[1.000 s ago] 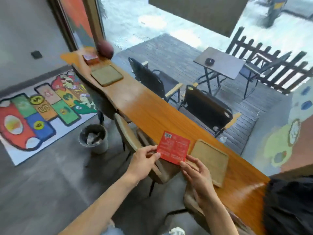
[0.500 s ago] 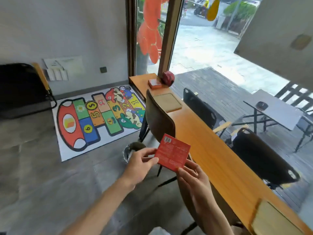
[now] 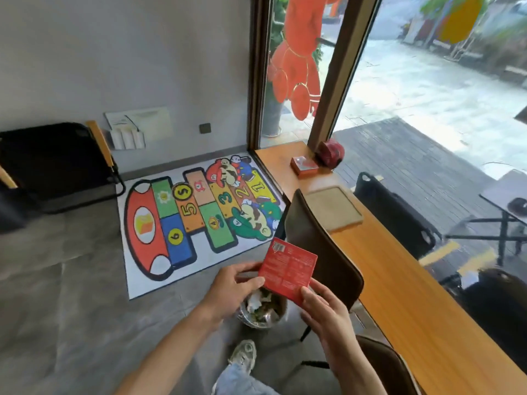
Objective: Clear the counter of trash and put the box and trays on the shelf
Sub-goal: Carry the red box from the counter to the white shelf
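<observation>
Both your hands, left hand (image 3: 233, 286) and right hand (image 3: 322, 306), pinch the red packet (image 3: 288, 267) above the bin (image 3: 263, 309); 1 tray (image 3: 332, 208) and box (image 3: 303, 165) remain on the desk (image 3: 399, 280).

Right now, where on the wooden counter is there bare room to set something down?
Bare wood runs along the long orange-brown wooden counter from the flat tan square tray toward the near end. The far end by the window is crowded: a small red box beside a round dark-red object.
</observation>
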